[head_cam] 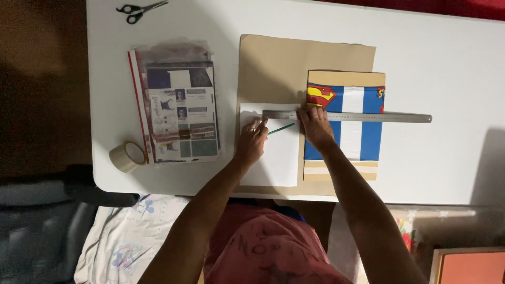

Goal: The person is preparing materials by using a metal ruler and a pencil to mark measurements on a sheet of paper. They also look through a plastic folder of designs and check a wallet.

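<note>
My left hand (252, 141) grips a green pencil (282, 129) over a white sheet of paper (273, 160), with the pencil lying just below a long metal ruler (368, 117). My right hand (315, 126) presses flat on the ruler near its left part. The ruler runs across the white sheet and a book wrapped in blue and white patterned paper (363, 139). Both lie on a large brown paper sheet (279, 63).
On the white table (447, 63), a clear plastic packet of printed sheets (179, 110) lies at the left, a roll of tape (126, 156) near the front left edge and black-handled scissors (139, 9) at the far left corner. Cloth and a dark chair sit below the table edge.
</note>
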